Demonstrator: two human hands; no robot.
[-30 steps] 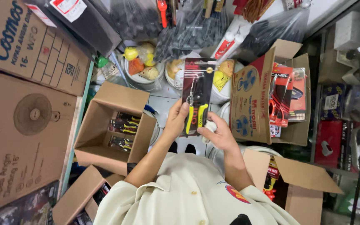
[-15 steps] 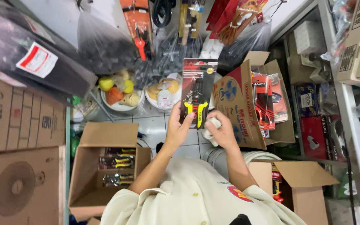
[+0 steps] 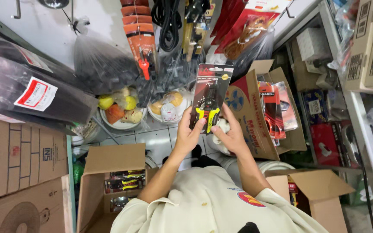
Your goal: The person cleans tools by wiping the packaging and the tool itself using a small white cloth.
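Both hands pinching one carded plier pack, lower edge only
Left hand [image 3: 189, 134] and right hand [image 3: 229, 134] clamped on tool pack [image 3: 209, 98]; top unsupported, could tip forward into the bagged bowls [image 3: 121, 113] just beyond, or snag the hanging packs [image 3: 140, 41] above

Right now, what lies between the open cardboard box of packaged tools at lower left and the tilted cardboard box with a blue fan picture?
In the head view, the person's left forearm and left hand cross that stretch, above white floor tiles.
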